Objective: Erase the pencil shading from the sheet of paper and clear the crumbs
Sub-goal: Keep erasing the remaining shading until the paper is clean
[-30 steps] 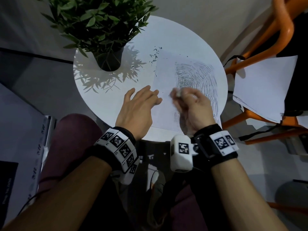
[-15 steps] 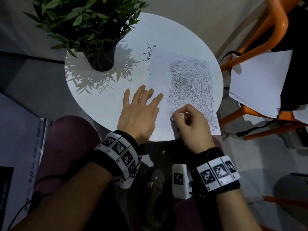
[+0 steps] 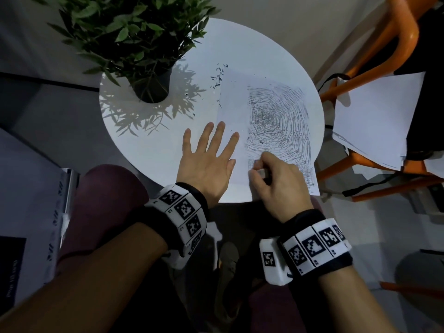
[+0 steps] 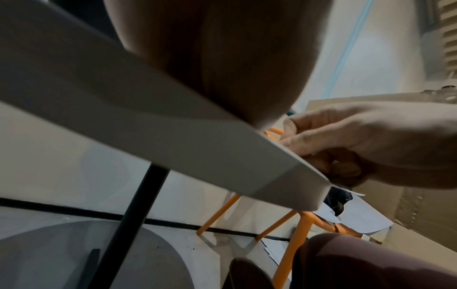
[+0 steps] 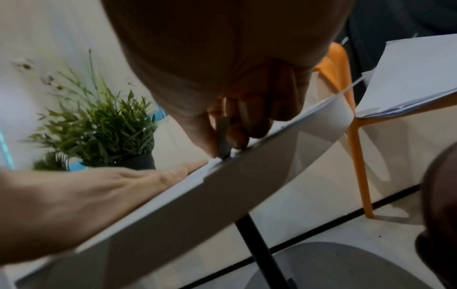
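Observation:
A white sheet of paper (image 3: 236,99) lies on the right half of the round white table (image 3: 149,145), covered by dense curved pencil shading (image 3: 281,121). My right hand (image 3: 260,168) pinches a small white eraser (image 3: 262,173) against the sheet's near part; in the right wrist view the eraser (image 5: 223,136) stands between thumb and fingers, its tip on the paper. My left hand (image 3: 209,152) lies flat with fingers spread, pressing the sheet's left edge. Dark eraser crumbs (image 3: 218,76) lie scattered past the sheet's far left corner.
A potted green plant (image 3: 139,44) stands at the table's back left. An orange chair (image 3: 374,164) to the right carries loose white sheets (image 3: 374,116). My knees in dark red trousers (image 3: 105,200) are under the table's near edge. The sheet's near corner overhangs the table edge.
My right hand came down from a raised, blurred position to the sheet's near part and now presses the eraser there. My left hand spread its fingers flat on the paper's left edge.

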`<move>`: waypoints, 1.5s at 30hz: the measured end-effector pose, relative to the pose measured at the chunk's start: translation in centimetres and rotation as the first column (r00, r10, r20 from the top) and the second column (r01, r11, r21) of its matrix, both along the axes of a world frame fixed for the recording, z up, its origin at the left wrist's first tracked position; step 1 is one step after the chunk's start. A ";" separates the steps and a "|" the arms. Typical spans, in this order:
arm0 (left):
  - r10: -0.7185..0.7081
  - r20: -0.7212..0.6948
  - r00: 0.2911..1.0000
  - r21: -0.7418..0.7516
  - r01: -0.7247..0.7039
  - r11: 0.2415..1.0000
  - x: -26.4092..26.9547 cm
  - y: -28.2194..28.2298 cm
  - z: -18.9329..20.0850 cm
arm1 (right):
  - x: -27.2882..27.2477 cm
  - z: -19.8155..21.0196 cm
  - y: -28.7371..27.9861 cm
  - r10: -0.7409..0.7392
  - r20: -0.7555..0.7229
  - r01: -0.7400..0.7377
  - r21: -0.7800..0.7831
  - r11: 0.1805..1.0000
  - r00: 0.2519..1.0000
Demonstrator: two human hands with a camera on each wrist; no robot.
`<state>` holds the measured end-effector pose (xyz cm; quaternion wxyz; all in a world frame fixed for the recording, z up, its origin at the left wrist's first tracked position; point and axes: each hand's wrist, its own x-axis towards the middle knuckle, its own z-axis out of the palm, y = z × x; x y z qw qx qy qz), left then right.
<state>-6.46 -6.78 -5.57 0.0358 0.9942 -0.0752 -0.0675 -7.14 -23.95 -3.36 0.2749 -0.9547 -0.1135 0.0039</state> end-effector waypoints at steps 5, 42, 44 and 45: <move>0.008 0.004 1.000 -0.008 -0.008 1.000 -0.1 -0.1 0.1 | 0.0 0.3 1.3 0.055 -0.006 -0.054 0.057 0.997 0.998; 0.030 -0.017 0.999 -0.005 -0.031 1.000 -0.1 -0.4 0.1 | -0.5 1.4 0.1 -0.009 -0.030 0.010 0.031 0.999 1.000; 0.028 -0.016 0.999 -0.006 -0.028 1.000 -0.1 -0.4 0.3 | -0.2 0.9 1.7 0.050 -0.031 -0.049 0.037 0.998 0.998; 0.027 -0.019 0.999 -0.008 -0.027 1.000 -0.1 -0.4 0.3 | -0.2 0.6 2.2 0.072 -0.038 -0.072 0.010 0.997 0.997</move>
